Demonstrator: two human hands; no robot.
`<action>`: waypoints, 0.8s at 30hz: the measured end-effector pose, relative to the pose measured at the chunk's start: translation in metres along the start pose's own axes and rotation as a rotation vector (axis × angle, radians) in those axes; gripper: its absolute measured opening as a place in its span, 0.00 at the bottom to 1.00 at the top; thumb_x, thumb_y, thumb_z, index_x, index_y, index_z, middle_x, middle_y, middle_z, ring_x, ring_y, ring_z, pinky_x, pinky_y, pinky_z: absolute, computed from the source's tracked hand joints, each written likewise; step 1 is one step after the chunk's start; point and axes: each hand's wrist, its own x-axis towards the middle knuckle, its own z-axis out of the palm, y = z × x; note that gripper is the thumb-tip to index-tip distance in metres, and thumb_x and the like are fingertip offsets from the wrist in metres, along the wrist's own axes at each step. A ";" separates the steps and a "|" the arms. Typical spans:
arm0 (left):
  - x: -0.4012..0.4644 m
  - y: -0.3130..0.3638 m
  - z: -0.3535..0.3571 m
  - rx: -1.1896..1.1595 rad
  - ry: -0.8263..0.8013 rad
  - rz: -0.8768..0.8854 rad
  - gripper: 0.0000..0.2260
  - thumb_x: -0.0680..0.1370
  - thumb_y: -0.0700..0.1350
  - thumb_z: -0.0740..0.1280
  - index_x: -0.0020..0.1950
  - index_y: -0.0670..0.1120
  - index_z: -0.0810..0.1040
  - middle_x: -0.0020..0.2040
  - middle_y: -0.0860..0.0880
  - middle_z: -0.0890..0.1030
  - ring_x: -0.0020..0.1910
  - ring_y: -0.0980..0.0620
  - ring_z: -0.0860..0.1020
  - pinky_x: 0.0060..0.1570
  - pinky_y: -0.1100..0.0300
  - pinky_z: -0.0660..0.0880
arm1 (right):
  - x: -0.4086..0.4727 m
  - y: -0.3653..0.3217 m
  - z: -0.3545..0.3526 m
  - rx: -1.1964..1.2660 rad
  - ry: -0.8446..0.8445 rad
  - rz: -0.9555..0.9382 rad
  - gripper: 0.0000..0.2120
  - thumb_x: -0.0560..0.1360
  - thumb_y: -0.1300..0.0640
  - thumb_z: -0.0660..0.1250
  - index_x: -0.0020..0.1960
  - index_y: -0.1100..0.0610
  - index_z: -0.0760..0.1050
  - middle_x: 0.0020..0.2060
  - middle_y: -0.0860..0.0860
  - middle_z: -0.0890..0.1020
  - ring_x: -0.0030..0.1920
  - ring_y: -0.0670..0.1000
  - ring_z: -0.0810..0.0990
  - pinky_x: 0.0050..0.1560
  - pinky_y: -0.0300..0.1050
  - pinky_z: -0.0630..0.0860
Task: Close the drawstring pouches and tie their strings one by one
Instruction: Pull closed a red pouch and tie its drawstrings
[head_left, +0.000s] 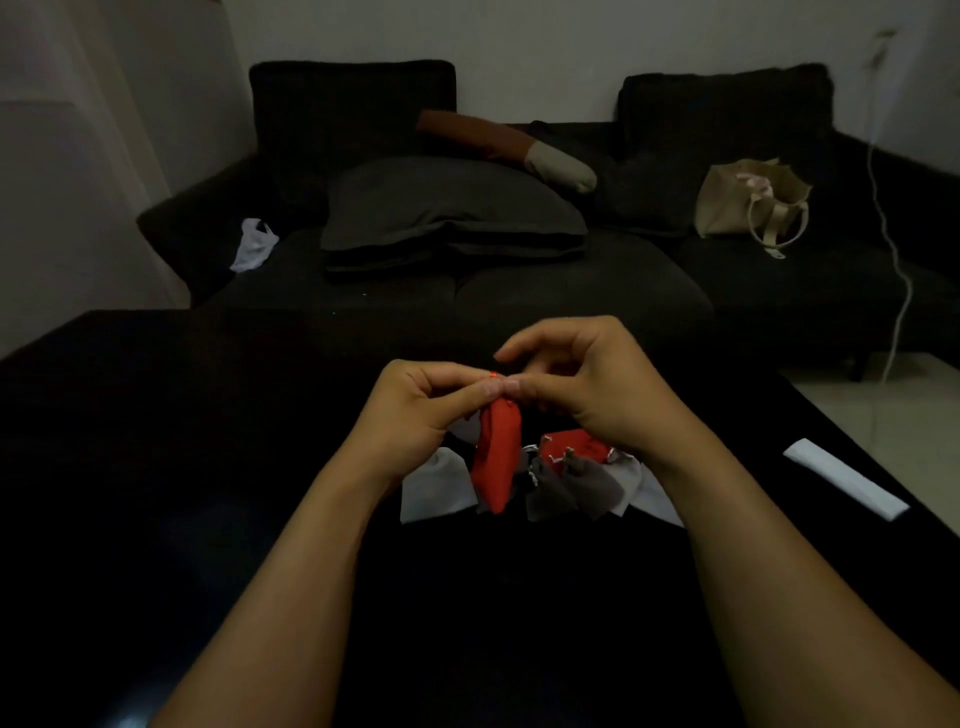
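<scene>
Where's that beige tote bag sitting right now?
In the head view the beige tote bag sits on the right side of the dark sofa, far right of the grey cushion.

Single head cam, wide-angle, looks forward and down over the dark worktop (156, 467); sofa (519, 291) fills upper frame.

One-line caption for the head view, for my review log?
Both hands, left and right, pinch the string atop a red pouch above other pouches on a dark table.
</scene>
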 end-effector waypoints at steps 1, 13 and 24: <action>-0.001 0.000 -0.003 0.038 -0.027 -0.007 0.06 0.73 0.41 0.71 0.46 0.49 0.86 0.44 0.50 0.87 0.46 0.56 0.85 0.47 0.65 0.78 | 0.000 -0.002 0.000 -0.049 -0.032 -0.017 0.07 0.71 0.60 0.76 0.48 0.55 0.83 0.35 0.54 0.84 0.36 0.48 0.83 0.42 0.40 0.79; -0.007 0.014 -0.007 0.393 -0.307 -0.116 0.08 0.80 0.42 0.66 0.53 0.45 0.84 0.49 0.50 0.85 0.50 0.58 0.83 0.52 0.65 0.78 | 0.001 -0.006 0.004 -0.459 -0.264 0.041 0.06 0.74 0.56 0.73 0.46 0.47 0.79 0.37 0.47 0.82 0.37 0.39 0.80 0.37 0.33 0.74; -0.010 0.017 -0.001 -0.169 -0.037 -0.186 0.05 0.69 0.43 0.71 0.40 0.47 0.87 0.41 0.46 0.87 0.42 0.53 0.85 0.42 0.65 0.78 | -0.005 -0.012 -0.004 0.027 -0.334 0.111 0.02 0.81 0.62 0.63 0.49 0.59 0.73 0.32 0.50 0.76 0.31 0.41 0.73 0.33 0.33 0.70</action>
